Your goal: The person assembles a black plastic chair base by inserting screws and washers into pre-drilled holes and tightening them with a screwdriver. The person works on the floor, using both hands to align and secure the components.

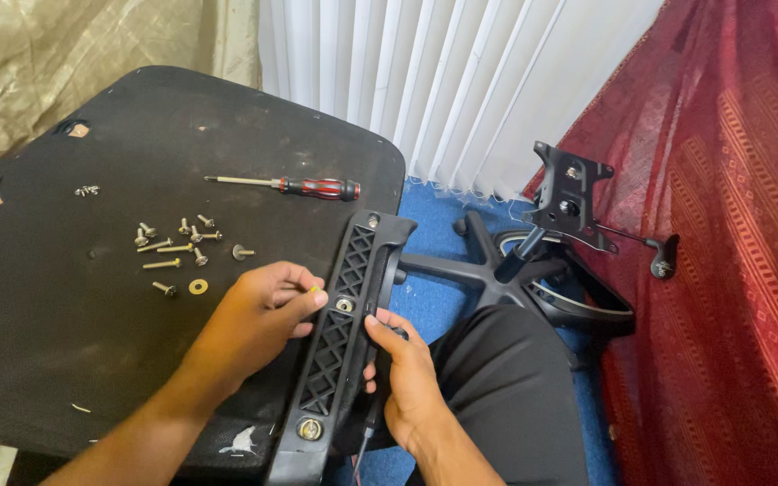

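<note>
A black plastic chair armrest bracket (339, 346) with a lattice pattern lies along the right edge of an upturned black seat base (92, 315). My left hand (258, 319) pinches a small part at the bracket's middle bolt hole (345, 305). My right hand (402, 378) grips the bracket's right side. Bolts sit in the bracket near its top (373, 220) and bottom (309, 429). Several loose screws and bolts (177, 243) and a brass washer (198, 286) lie on the seat base. A red-and-black screwdriver (303, 186) rests further up.
A black star-shaped chair base with gas cylinder and tilt plate (542, 252) lies on blue carpet to the right. Red patterned fabric (731, 270) covers the right side. White vertical blinds (443, 81) hang behind. My knee in black trousers (506, 387) is beside the bracket.
</note>
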